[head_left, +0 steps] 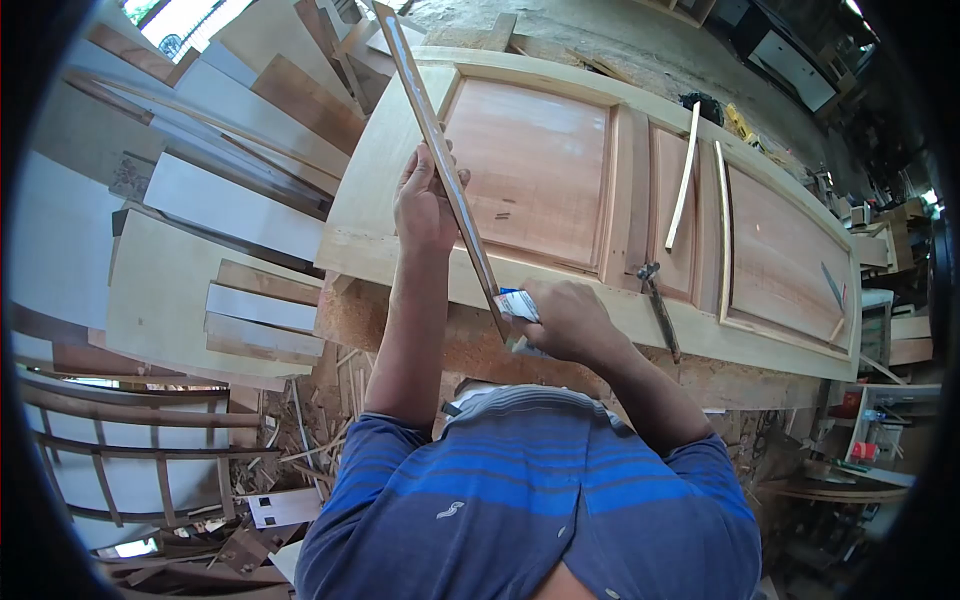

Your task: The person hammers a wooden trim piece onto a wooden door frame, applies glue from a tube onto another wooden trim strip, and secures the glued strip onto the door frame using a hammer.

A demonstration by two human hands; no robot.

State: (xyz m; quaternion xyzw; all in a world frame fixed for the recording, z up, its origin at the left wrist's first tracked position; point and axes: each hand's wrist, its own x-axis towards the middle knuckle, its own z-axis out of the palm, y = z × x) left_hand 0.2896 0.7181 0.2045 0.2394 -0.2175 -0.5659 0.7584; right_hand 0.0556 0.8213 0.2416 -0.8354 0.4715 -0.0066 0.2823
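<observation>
My left hand (428, 205) is closed around a long thin wooden strip (440, 150), which slants from the upper left down toward my right hand. A whitish line of glue runs along the strip's face. My right hand (568, 318) grips a small white and blue tube (518, 305), its end at the strip's lower part. Beneath the strip lies a panelled wooden door (530, 170). On the door, a hammer (660, 310) rests near the front edge, and a loose pale strip (684, 175) lies across the middle panel.
Wooden boards (235, 205) lean and lie at the left. Offcuts and scraps (330, 400) litter the floor below the door. A black bag (703, 106) lies at the door's far edge, and a shelf (890, 425) stands at the right.
</observation>
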